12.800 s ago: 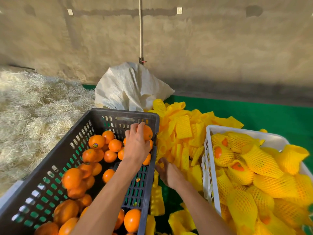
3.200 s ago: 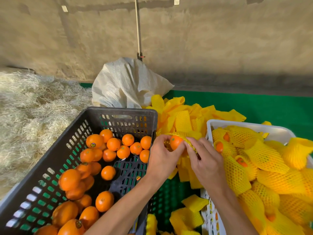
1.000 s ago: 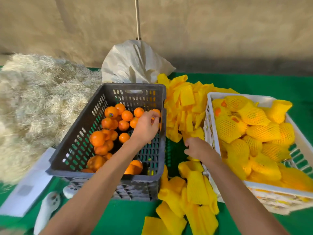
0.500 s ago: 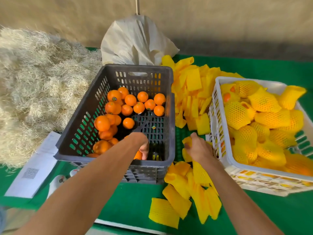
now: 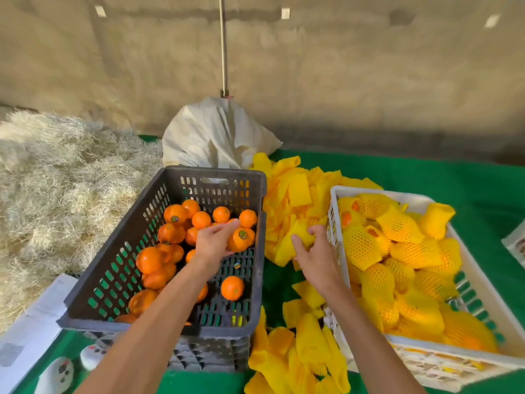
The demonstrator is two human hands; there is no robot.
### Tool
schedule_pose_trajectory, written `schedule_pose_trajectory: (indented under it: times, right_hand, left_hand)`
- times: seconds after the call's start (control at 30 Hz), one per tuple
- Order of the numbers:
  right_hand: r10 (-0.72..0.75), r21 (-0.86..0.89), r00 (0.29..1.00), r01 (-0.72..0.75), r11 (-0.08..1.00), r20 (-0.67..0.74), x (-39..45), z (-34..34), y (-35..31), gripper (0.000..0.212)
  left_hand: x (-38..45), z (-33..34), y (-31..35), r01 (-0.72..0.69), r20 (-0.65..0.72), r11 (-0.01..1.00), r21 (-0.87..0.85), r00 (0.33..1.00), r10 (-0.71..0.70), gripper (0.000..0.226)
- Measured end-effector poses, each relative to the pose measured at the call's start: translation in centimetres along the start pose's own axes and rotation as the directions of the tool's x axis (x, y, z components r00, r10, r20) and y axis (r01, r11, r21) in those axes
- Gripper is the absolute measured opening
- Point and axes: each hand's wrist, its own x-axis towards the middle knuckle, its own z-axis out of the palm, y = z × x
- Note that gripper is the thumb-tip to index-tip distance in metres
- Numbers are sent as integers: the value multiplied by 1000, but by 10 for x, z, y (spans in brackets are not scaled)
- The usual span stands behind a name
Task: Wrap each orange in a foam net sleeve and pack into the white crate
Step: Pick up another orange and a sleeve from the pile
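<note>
My left hand (image 5: 213,242) is inside the dark grey crate (image 5: 159,194) and grips a stickered orange (image 5: 241,240) near its right wall. Several bare oranges (image 5: 176,216) lie loose in that crate. Between the crates, my right hand (image 5: 314,253) pinches a yellow foam net sleeve (image 5: 295,240) at the edge of the sleeve pile (image 5: 292,191). The white crate (image 5: 483,304) on the right holds several oranges wrapped in yellow nets (image 5: 397,226).
More loose sleeves (image 5: 301,348) lie on the green cloth at the front. A white sack (image 5: 216,135) stands behind the grey crate. Straw (image 5: 56,177) is heaped on the left. White paper (image 5: 31,328) and small white devices (image 5: 56,376) sit at the front left.
My left hand moved from the grey crate's near end to its far right side and took hold of an orange. My right hand moved up along the sleeve pile, holding a sleeve.
</note>
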Motion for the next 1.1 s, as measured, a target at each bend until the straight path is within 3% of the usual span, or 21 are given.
schedule_pose_trajectory:
  times: [0.07,0.17,0.27,0.33,0.5,0.6,0.73,0.83,0.93,1.0,1.1]
  right_hand:
    - [-87,53,993,92,994,-85,4,-9,-16,26]
    - [-226,42,966,232,972,-124,3,-17,-38,29]
    - [-228,120,972,233,965,-55,1,-19,-47,39]
    - [-198,232,980,197,952,-20,1,-20,-43,43]
    - [-170,496,983,115,861,67,3,-30,-26,17]
    - [-189,526,974,96,845,125,5,-34,-23,23]
    - [-58,332,997,40,942,46,10,-26,-32,18]
    - [5,250,998,12,968,-64,19,-21,-36,7]
    - [39,132,990,-21,991,-134,28,-21,-40,17]
    - [-25,-108,977,2,994,-213,28,-21,-44,26]
    - [-178,-336,971,115,935,-162,23,-11,-49,24]
  left_hand:
    - [-9,17,12,149,111,943,-299,987,-120,28]
    - [-24,43,22,239,314,833,-499,946,-83,40]
    - [-38,64,24,216,484,858,-465,874,43,54]
    - [-40,72,22,175,496,892,-416,866,61,52]
    - [-36,70,9,183,511,873,-453,855,86,51]
    - [-35,72,8,184,492,859,-478,866,88,55]
    - [-36,76,1,13,451,900,-436,868,206,45]
    - [-37,73,1,45,482,888,-458,852,206,47]
    - [-38,71,6,146,549,881,-449,823,144,62]
    - [-40,68,8,208,617,884,-419,780,108,77]
    - [-41,67,9,208,691,918,-337,717,91,100]
